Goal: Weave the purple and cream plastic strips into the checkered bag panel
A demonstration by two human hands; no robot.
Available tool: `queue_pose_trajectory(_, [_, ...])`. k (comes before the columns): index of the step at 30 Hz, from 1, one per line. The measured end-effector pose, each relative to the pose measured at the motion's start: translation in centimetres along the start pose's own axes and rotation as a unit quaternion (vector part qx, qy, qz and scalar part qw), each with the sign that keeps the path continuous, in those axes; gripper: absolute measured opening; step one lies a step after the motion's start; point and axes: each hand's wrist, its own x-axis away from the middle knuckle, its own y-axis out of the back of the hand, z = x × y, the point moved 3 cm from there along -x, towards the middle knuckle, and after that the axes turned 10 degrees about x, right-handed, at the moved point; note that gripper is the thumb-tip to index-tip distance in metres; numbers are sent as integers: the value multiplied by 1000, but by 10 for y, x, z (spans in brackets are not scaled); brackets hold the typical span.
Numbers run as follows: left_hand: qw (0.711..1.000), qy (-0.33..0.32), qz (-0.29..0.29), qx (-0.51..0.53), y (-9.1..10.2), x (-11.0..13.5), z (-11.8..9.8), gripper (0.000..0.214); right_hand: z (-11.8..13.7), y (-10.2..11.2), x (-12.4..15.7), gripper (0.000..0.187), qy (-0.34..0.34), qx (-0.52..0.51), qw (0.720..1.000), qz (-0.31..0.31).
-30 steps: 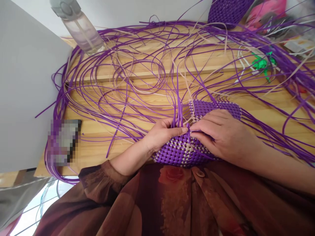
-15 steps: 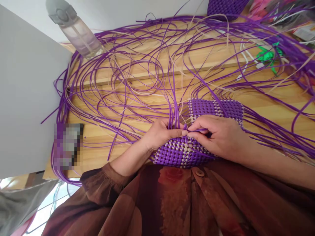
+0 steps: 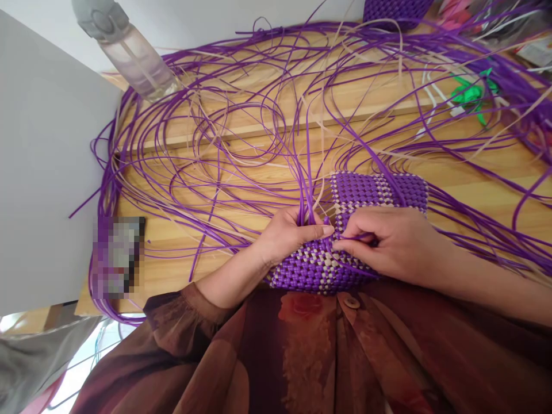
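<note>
A woven panel of purple and beige strips [image 3: 302, 273] lies against my clothing at the table's near side. My left hand [image 3: 287, 233] grips its upper edge, thumb laid along the weave, with several upright purple strips [image 3: 307, 195] passing behind the thumb and between the fingers. My right hand [image 3: 382, 238] pinches a purple strip between thumb and forefinger just right of the left thumb; its other fingers are curled. Beyond the right hand, another woven section [image 3: 362, 187] lies flat, long strips fanning from its edges. The right hand hides part of the weave.
Loose purple and beige strips [image 3: 233, 123] sprawl over the wooden table [image 3: 470, 178]. A clear bottle with a grey lid [image 3: 133, 63] stands back left, a blurred-out flat object [image 3: 123, 256] below it. A green tie [image 3: 470, 92] and another purple woven piece [image 3: 392, 11] are at the back right.
My right hand has drawn slightly right and down, away from the left thumb, with the purple strip still pinched. The left hand keeps its place on the edge.
</note>
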Motion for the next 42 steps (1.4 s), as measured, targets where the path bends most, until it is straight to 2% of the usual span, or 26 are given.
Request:
queue_pose_trajectory(3, [1000,7,19,-8,0,2,-1,32,2,6,13,11,33,25,999,-18])
queue_pose_trajectory(6, [999,33,31,1,1,4,0,31,4,11,21,27,26,42,998,-33])
queue_pose_trajectory(9, [998,58,28,23,1,5,1,29,8,11,18,24,11,48,998,-49])
queue_pose_trajectory(14, [998,54,14,38,-1,7,0,30,9,3,5,7,-58,-41,996,-52])
queue_pose_trajectory(16, [998,55,7,36,-2,6,-1,28,5,0,3,9,-97,-70,991,-54])
queue_pose_trajectory(19, [998,52,2,29,-2,3,0,26,-1,-5,1,11,-130,-99,986,-35])
queue_pose_trajectory(26, [998,-18,-18,-60,4,0,2,32,-5,-8,-1,15,-175,-161,971,5])
queue_pose_trajectory(32, [999,9,-15,-29,3,-3,3,34,-13,-15,-1,21,-229,-266,935,41])
queue_pose_trajectory(34, [999,18,-27,-18,3,-2,3,36,-15,-17,1,24,-224,-269,936,47])
queue_pose_trajectory(36, [999,25,-38,-16,3,-1,5,36,-15,-19,5,24,-197,-243,949,44])
queue_pose_trajectory(41, [1000,10,-26,-5,7,-8,15,36,-17,-18,20,23,-143,-150,978,-18])
queue_pose_trajectory(42, [1000,1,-16,-7,8,-11,16,36,-16,-16,23,26,-108,-120,986,-33])
